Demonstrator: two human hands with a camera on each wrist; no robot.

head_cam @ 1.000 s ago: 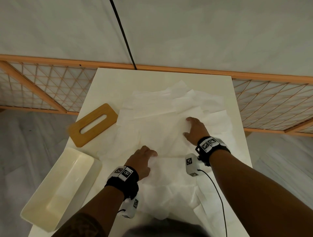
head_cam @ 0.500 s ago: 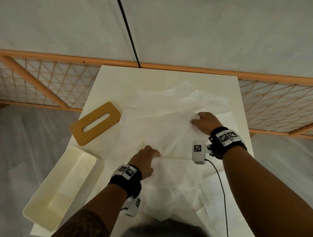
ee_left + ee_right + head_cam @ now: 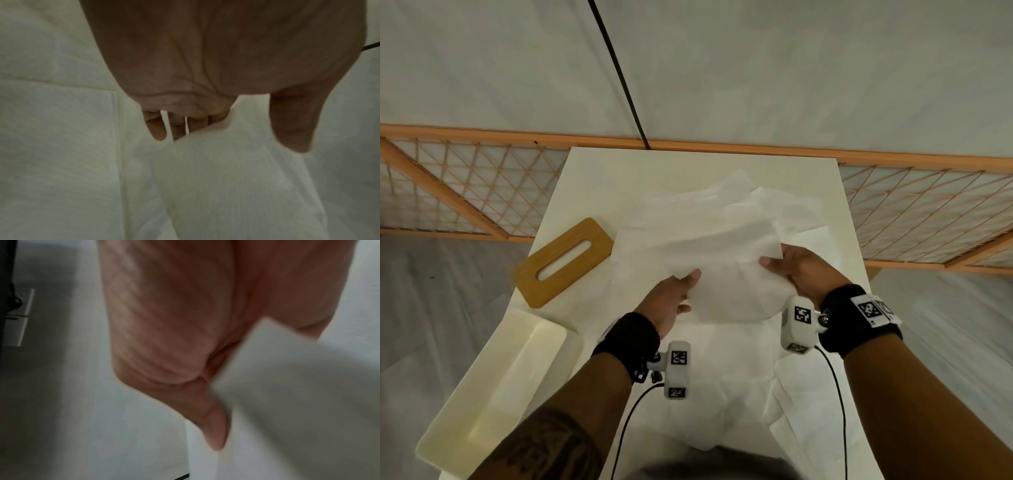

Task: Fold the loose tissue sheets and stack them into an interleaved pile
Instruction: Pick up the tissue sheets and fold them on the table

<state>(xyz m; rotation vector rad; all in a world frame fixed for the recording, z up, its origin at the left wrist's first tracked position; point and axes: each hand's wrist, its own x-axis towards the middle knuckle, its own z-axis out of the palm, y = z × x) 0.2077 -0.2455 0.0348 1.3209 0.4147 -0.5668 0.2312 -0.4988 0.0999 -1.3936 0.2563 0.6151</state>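
A white tissue sheet [image 3: 726, 274] hangs lifted above the table between both hands. My left hand [image 3: 674, 298] grips its left edge, thumb on top and fingers under it; the left wrist view shows the tissue sheet [image 3: 226, 170] running between the thumb and fingers of my left hand [image 3: 205, 81]. My right hand [image 3: 798, 270] pinches the sheet's right corner, the thumb lying over it. In the blurred right wrist view the tissue sheet [image 3: 287, 394] crosses the palm of my right hand [image 3: 174, 337]. Several loose tissue sheets [image 3: 688, 212] lie spread and overlapping on the white table [image 3: 592, 181].
A wooden tissue-box lid [image 3: 563, 262] with a slot lies at the table's left edge. A cream plastic box [image 3: 493, 387] sits open at the near left, overhanging the edge. More sheets [image 3: 801, 411] lie near me. A wooden lattice screen [image 3: 465, 192] stands behind the table.
Both hands were flat on the sheets a second ago. They have since taken hold of one sheet and lifted it off the pile; the right hand moved right and up.
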